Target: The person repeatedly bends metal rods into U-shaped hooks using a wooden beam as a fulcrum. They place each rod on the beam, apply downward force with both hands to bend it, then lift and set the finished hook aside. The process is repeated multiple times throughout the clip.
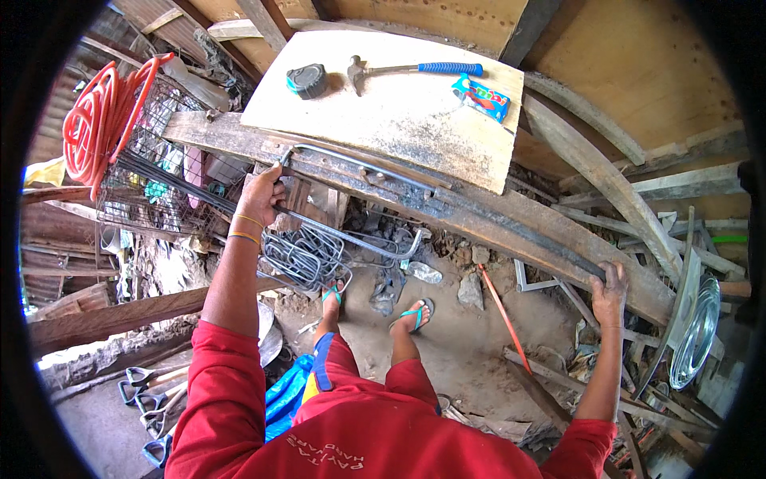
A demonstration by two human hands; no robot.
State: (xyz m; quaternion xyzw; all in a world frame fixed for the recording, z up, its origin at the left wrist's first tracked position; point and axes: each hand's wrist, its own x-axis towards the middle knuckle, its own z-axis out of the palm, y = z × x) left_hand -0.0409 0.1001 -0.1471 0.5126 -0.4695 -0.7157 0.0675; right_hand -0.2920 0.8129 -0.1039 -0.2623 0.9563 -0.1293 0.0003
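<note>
Being gripped at the wooden beam's near edge (638, 299) are a bent grey metal rod (341, 232) (left hand (262, 198)) and dark bar (527, 232) (right hand (610, 294)).

- A rough workshop is seen.
- A hammer (423, 68) and tape measure (307, 81) are laid on a board (383, 120).
- Hose (92, 120) and wire (692, 335) are kept coiled.
- Bare earth (447, 351) is used as floor.

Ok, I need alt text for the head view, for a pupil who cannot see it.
A person's left fingers grip a bent metal bar at a wooden beam, while the right fingers hold a dark rod lying along it. A hammer, a tape measure and a blue packet lie on a pale board beyond; a heap of metal loops shows below.
</note>
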